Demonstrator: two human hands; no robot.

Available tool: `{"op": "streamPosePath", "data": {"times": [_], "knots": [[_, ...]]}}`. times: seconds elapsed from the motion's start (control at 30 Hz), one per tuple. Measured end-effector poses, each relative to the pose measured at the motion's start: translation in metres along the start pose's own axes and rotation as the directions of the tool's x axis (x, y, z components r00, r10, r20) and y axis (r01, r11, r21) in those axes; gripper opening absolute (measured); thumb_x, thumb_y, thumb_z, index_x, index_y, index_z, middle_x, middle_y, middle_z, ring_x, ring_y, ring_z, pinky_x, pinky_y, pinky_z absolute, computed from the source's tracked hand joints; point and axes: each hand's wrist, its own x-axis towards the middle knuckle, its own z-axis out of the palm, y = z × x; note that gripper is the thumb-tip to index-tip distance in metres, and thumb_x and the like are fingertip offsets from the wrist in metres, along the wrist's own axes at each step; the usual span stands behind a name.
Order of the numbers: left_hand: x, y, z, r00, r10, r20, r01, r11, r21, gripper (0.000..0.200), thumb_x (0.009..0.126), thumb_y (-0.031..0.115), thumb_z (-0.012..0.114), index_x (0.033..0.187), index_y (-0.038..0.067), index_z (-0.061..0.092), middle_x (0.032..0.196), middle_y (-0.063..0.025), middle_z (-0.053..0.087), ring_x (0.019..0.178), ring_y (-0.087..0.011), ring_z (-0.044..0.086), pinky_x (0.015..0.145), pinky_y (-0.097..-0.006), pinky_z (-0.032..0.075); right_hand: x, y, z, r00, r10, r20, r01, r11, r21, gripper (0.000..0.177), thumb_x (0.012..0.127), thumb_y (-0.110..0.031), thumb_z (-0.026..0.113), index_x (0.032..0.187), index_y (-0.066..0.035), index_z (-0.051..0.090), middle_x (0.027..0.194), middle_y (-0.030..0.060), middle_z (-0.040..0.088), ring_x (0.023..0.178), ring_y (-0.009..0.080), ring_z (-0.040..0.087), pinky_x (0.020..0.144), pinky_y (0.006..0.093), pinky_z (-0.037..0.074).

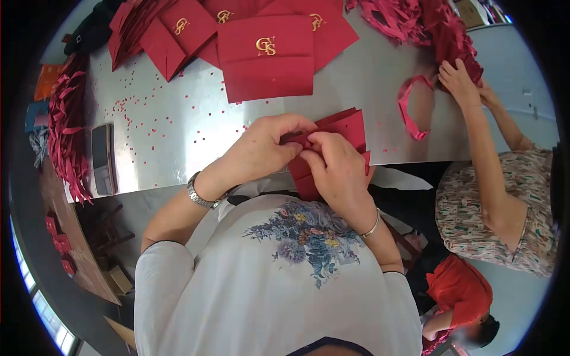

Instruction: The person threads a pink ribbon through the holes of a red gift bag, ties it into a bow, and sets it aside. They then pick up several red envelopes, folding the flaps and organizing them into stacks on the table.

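Observation:
A red paper bag (pixel 350 126) stands half off the table's near edge, partly covered by my hands. My left hand (pixel 255 147), with a metal watch above it, is closed in a pinch at the bag's left edge. My right hand (pixel 337 166), with a bracelet at the wrist, lies over the bag. Its thumb and fingers close on the same edge, close to the left fingertips. A bit of dark red material shows between the two hands; its kind is hard to make out. Just beyond lies a flat red bag (pixel 267 74) with a gold monogram.
More red bags (pixel 189 26) overlap at the back of the metal table (pixel 202 151). Small red paper dots are scattered about. A phone (pixel 102 159) and a bundle of red ribbons (pixel 66 130) lie left. At right, a co-worker's hands (pixel 460 83) handle red ribbons near a loose ribbon (pixel 407 107).

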Motion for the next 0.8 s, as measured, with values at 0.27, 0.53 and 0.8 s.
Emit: {"op": "streamPosePath", "data": {"times": [0.27,0.53,0.8], "knots": [[-0.008,0.003,0.004,0.998,-0.032,-0.062,0.034,0.999,0.025,0.027,0.08,-0.007,0.063,0.106,-0.003,0.058,0.103,-0.0052,0.061,0.098,-0.0108,0.057,0.088,-0.0262,0.049,0.0,-0.017,-0.016,0.977,0.208,0.057,-0.214,0.966,0.146,0.011,0.084,-0.008,0.061,0.09,0.0,0.058,0.082,0.0159,0.062,0.074,0.0322,0.062,0.062,0.0386,0.049],[-0.006,-0.001,-0.003,0.998,0.055,-0.001,-0.055,0.998,-0.027,0.015,0.085,-0.001,0.06,0.1,-0.002,0.059,0.098,-0.0022,0.059,0.088,-0.0087,0.055,0.079,-0.023,0.046,-0.001,-0.009,-0.025,0.826,0.472,0.307,-0.563,0.694,0.449,0.009,0.085,-0.008,0.062,0.089,0.001,0.06,0.074,0.0067,0.064,0.062,0.011,0.058,0.057,0.0247,0.046],[0.012,0.018,-0.028,0.976,-0.032,0.216,-0.028,0.962,0.27,0.019,0.083,0.016,0.062,0.09,-0.001,0.067,0.082,-0.008,0.065,0.075,-0.0152,0.06,0.068,-0.03,0.048,-0.009,-0.012,-0.012,0.95,0.268,0.159,-0.308,0.884,0.353,0.012,0.082,-0.008,0.067,0.089,-0.001,0.06,0.084,0.0129,0.063,0.074,0.0265,0.063,0.064,0.0331,0.05]]}}
